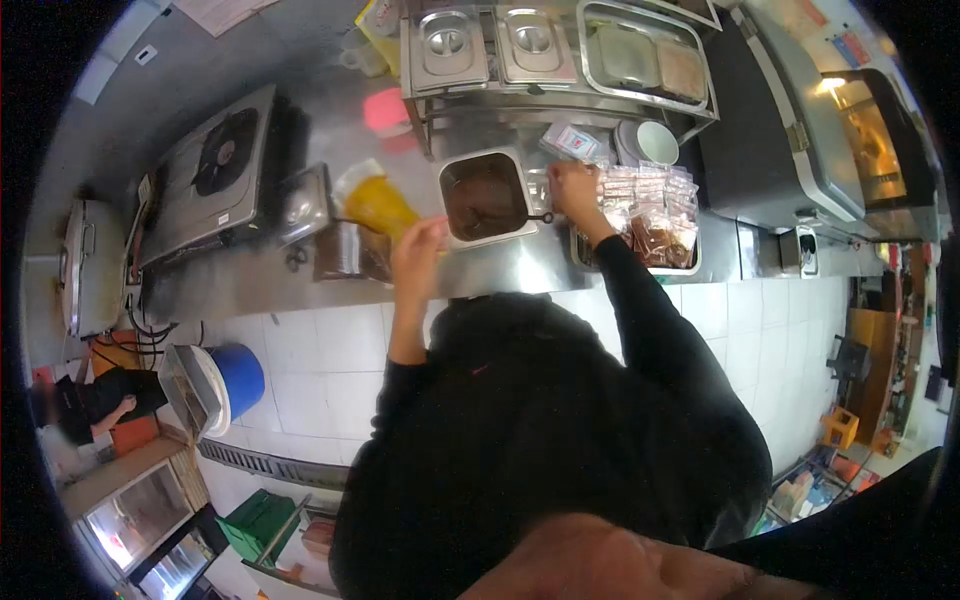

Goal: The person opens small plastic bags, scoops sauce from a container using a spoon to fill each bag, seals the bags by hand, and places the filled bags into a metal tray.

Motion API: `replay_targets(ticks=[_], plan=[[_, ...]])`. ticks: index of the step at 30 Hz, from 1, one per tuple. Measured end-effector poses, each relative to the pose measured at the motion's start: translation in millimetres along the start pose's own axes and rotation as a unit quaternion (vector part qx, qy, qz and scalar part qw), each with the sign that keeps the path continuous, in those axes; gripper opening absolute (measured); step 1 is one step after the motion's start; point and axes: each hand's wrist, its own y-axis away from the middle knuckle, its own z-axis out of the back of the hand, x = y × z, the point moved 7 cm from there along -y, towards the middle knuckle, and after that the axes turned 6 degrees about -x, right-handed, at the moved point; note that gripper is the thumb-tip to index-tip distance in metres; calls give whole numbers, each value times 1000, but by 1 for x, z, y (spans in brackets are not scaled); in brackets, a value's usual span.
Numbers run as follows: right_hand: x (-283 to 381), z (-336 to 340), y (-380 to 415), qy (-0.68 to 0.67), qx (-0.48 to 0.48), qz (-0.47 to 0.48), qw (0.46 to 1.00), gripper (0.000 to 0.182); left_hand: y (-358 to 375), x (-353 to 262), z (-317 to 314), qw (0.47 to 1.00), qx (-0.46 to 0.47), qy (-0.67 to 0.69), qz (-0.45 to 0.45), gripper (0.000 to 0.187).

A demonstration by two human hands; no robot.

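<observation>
The right hand [575,188] closes its fingers on a small clear packet [541,186] just right of the sauce pan [486,196] on the bench [500,268], light, limp and slippery, best pinched by its edge, while the left hand [418,252] hovers half-open beside the yellow bag [380,205].

Commercial kitchen: steel counter [300,270], lidded food pans [450,45].

Black sleeves [640,310], yellow bag [380,205], blue bucket [240,378], dark brown sauce in steel pan [485,195], pink container [386,110]
</observation>
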Motion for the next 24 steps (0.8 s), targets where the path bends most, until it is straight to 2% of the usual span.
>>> replay_targets(ticks=[2, 3, 5, 6, 8, 9, 12, 14, 17, 18, 20, 21, 24], plan=[[-11, 23, -3, -116, -31, -108, 987, 7, 1, 8, 4, 1000, -9, 10, 2, 26], [-3, 47, -7, -233, -62, -117, 963, 3, 0, 9, -2, 1000, 9, 12, -8, 26], [21, 75, -6, -460, -6, -172, 871, 6, -4, 7, -23, 999, 43, 18, -27, 27], [34, 88, -3, -562, 21, -199, 803, 8, -4, 5, -36, 997, 71, 35, 2, 27], [73, 123, -2, -551, 89, -158, 814, 11, -3, -10, -61, 987, 130, 68, 61, 27], [89, 137, -3, -545, 123, -138, 818, 13, -3, -15, -69, 983, 154, 78, 61, 27], [119, 175, -11, -397, 126, 17, 909, 13, -4, -22, -82, 970, 222, 85, 54, 26], [123, 183, -12, -359, 135, 39, 923, 13, -6, -23, -83, 963, 260, 63, 38, 24], [125, 190, -12, -311, 148, 80, 935, 14, -9, -15, -83, 950, 291, 96, 65, 20], [125, 190, -12, -297, 152, 95, 938, 15, -8, -18, -83, 954, 290, 61, 44, 20], [124, 190, -12, -270, 129, 114, 947, 17, -4, -28, -83, 959, 285, -7, -1, 19], [126, 191, -12, -257, 118, 124, 951, 18, -5, -27, -83, 960, 281, 6, 4, 16], [142, 212, -16, -200, -78, 156, 964, 21, -6, -21, -83, 965, 260, 29, 2, 10]])
